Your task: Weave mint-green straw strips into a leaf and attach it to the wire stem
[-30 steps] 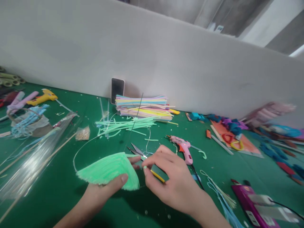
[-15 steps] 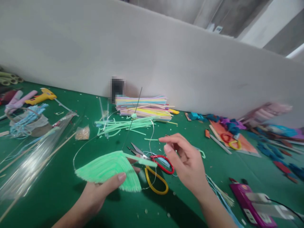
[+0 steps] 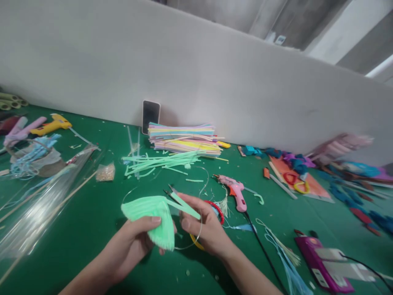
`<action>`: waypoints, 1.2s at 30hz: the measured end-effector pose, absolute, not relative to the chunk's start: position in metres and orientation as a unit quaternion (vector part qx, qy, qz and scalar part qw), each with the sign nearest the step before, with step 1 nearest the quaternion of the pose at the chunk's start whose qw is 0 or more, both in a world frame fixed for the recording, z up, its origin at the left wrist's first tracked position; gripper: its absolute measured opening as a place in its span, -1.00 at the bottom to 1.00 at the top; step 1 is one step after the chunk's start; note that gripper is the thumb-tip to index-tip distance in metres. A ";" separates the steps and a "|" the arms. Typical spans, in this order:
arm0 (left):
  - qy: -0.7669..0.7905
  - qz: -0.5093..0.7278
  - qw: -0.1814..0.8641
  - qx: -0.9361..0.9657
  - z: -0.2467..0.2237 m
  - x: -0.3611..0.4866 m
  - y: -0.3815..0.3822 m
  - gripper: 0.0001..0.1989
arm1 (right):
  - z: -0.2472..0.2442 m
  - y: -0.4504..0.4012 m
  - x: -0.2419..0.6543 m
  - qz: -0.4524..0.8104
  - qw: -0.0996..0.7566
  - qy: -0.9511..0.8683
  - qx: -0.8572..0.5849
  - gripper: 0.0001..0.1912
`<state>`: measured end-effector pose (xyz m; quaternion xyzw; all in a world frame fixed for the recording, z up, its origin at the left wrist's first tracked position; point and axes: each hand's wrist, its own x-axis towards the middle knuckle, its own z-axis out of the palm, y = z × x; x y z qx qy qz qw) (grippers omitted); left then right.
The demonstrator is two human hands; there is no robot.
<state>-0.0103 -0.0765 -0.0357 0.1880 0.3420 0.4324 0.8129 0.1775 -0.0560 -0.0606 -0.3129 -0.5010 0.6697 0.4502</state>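
Note:
A fan-shaped green piece of fuzzy chenille stems, laid side by side, is in my left hand. The thumb lies on its front and the other fingers are behind it. My right hand is closed around a green chenille stem end that sticks out from the fan's top right. A thin pale wire curves from the fan past my right hand. Scissors with one red handle and one yellow handle lie on the table, partly hidden behind my right hand.
Loose green chenille stems lie before a multicoloured bundle. A phone leans on the wall. To the right are a pink glue gun, tassels and a purple power strip. Plastic sleeves lie left.
My right hand has moved left and closed on the green stem end, uncovering the pink glue gun. The fan has shifted slightly right and tilted. A dark thin rod above the fan no longer shows.

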 end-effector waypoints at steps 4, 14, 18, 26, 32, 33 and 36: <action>0.313 0.413 0.841 0.157 -0.042 -0.006 -0.075 -0.85 | -0.057 -0.057 0.166 0.713 0.450 -0.478 -0.246 -0.71; 0.309 0.433 0.839 0.114 -0.040 -0.012 -0.073 -0.90 | -0.047 -0.068 0.177 0.483 0.499 -0.647 -0.313 -0.92; 0.318 0.445 0.829 0.113 -0.037 -0.012 -0.071 -0.93 | -0.049 -0.079 0.183 0.351 0.541 -0.664 -0.379 -0.90; 0.320 0.445 0.828 0.121 -0.037 -0.008 -0.073 -0.85 | -0.051 -0.092 0.177 0.182 0.534 -0.751 -0.342 -0.72; 0.315 0.440 0.833 0.115 -0.040 -0.011 -0.072 -0.86 | -0.054 -0.091 0.169 0.223 0.498 -0.768 -0.335 -0.79; 0.316 0.441 0.833 0.112 -0.041 -0.012 -0.072 -0.86 | -0.054 -0.092 0.169 0.225 0.496 -0.768 -0.337 -0.83; 0.318 0.443 0.831 0.110 -0.040 -0.012 -0.073 -0.87 | -0.052 -0.093 0.170 0.188 0.498 -0.776 -0.338 -0.89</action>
